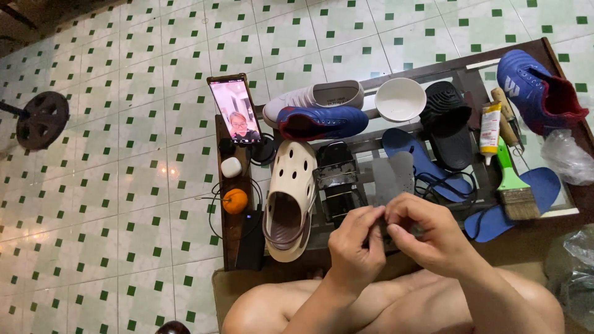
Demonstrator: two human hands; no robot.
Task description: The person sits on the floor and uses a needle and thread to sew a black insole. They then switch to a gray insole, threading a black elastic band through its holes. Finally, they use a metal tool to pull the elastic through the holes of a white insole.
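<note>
My left hand [356,244] and my right hand [427,232] meet above my knees at the near edge of the low glass table [377,145]. Both pinch a small dark object [382,230] between the fingertips; most of it is hidden by the fingers. Just beyond the hands lie a grey insole [394,176] and a black sandal [337,182]. A cream clog [292,198] lies left of my left hand.
On the table: a white sneaker [318,97], a blue shoe [322,122], a white bowl [400,99], a black slide [447,120], blue insoles [427,167], a glue tube [490,127], a green-handled brush [512,185], another blue shoe [535,89]. A phone [235,111] and an orange [235,201] are at left.
</note>
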